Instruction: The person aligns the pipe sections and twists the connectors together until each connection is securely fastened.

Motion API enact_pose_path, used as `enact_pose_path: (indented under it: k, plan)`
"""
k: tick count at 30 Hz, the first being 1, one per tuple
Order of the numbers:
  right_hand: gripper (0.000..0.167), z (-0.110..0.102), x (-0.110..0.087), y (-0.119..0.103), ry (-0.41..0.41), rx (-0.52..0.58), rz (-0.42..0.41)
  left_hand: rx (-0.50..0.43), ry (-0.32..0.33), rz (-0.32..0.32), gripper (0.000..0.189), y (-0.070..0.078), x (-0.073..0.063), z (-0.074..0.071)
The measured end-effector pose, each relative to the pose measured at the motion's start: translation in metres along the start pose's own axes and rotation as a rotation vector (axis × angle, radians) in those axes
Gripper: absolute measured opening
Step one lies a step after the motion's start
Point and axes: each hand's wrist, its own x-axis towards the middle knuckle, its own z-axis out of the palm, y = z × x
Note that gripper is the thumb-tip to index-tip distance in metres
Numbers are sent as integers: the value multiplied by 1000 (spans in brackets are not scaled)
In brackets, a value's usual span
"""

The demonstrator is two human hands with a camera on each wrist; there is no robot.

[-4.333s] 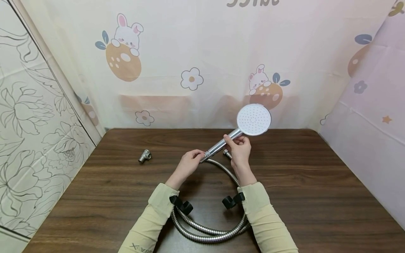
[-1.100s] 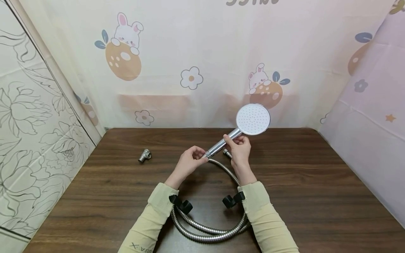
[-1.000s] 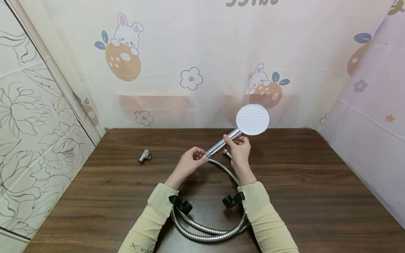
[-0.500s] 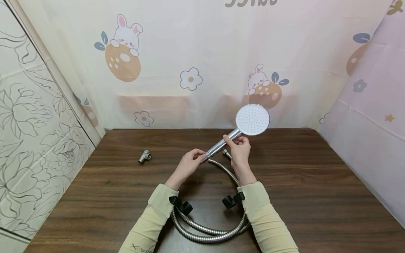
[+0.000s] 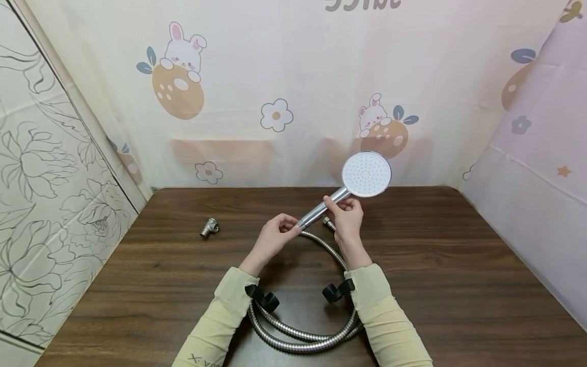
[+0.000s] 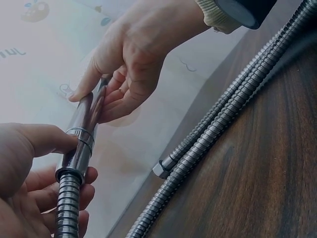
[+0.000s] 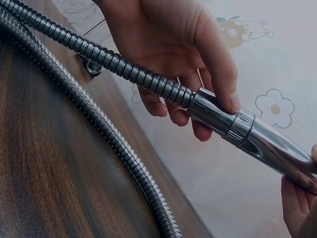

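Note:
My right hand (image 5: 349,219) grips the chrome handle of a hand shower (image 5: 367,174), whose round white spray face is turned towards me. The shower is tilted, with its handle end low and to the left. At that end my left hand (image 5: 275,235) pinches the smooth connector (image 7: 213,111) of a metal shower hose (image 5: 321,242) between thumb and fingers. In both wrist views the connector meets the handle's ribbed collar (image 6: 81,135); the threads are hidden. The ribbed hose runs out of the connector and lies in loops on the table beneath my forearms.
A small metal angle fitting (image 5: 210,227) lies on the left of the dark wooden table (image 5: 458,285). The hose's other end, with a hex nut (image 5: 327,221), rests behind my right hand. A printed curtain (image 5: 293,61) hangs behind the table.
My left fingers and thumb have shifted back and forth round the connector, with the thumb now lower and the fingers spread further apart. My right hand and the shower stay almost still.

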Motion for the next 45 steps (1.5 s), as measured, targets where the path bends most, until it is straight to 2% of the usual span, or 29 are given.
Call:
enact_pose_path:
  k: [4, 11, 22, 36, 45]
  plan:
    - [33, 0, 0, 0, 0, 0, -1, 8, 3, -5, 22, 1, 0, 0]
    - [32, -1, -1, -1, 8, 2, 10, 54, -42, -71, 28, 2, -2, 0]
    - [32, 0, 0, 0, 5, -13, 6, 78, -46, -55, 29, 0, 1, -2]
    - [33, 0, 2, 4, 14, -10, 21, 77, -6, -76, 27, -1, 1, -1]
    - [24, 1, 2, 6, 0, 14, 39, 58, 16, -53, 23, -2, 1, -1]
